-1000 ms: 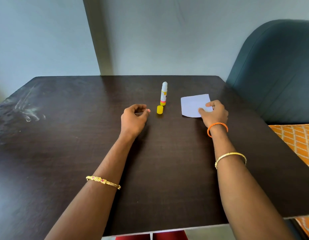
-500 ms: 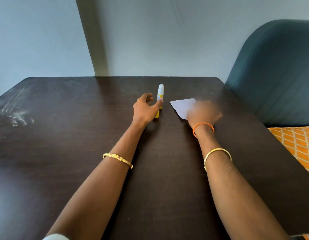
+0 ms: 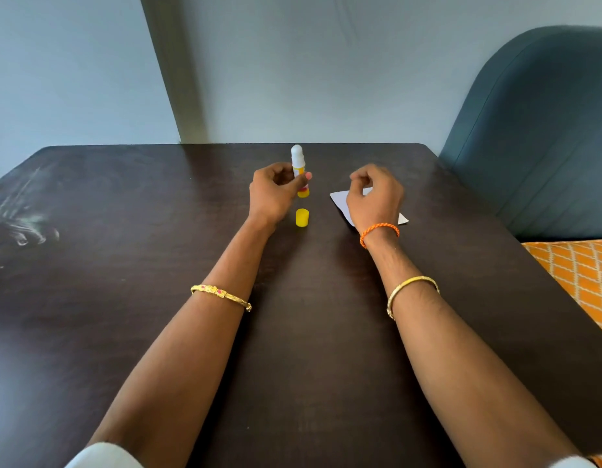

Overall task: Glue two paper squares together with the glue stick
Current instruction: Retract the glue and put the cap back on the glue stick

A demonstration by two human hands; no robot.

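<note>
Two hands hovered over the dark table (image 3: 124,332); the left hand (image 3: 272,197) gripped the upright glue stick (image 3: 298,163) between thumb and curled fingers, its white tip uppermost and its yellow base showing below the thumb; the yellow cap (image 3: 302,217) stood on the table just beneath, apart from the stick; the right hand (image 3: 375,197) hung with fingers loosely curled, holding nothing, above the white paper (image 3: 340,201), which lay flat and partly hidden; a blue chair (image 3: 535,130) stood to the right.
</note>
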